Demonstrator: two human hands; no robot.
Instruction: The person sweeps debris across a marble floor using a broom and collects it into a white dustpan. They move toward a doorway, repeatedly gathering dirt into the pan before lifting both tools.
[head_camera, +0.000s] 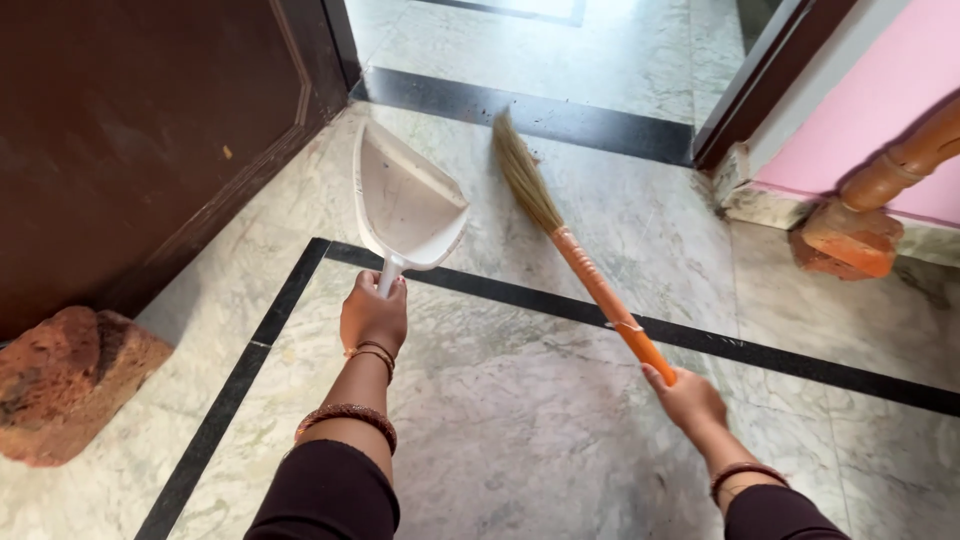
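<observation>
The floor is pale marble with black inlay strips, one crossing from left to right under the arms and one at the doorway at the top. A dark brown door stands open on the left, and a pink wall is on the right.

A red brick lies against the foot of the door on the left. Another brick lies at the right, near the wall, with a brown wooden leg resting on it. Both are well apart from the swept area.

The left hand is closed around the handle of a white dustpan. The dustpan's handle points back to the person and its wide mouth points away, toward the doorway, tilted up. The right hand grips the end of an orange-handled broom. The broom's long axis runs from lower right to upper left; its straw bristles touch the floor just right of the dustpan, near the doorway strip.
</observation>
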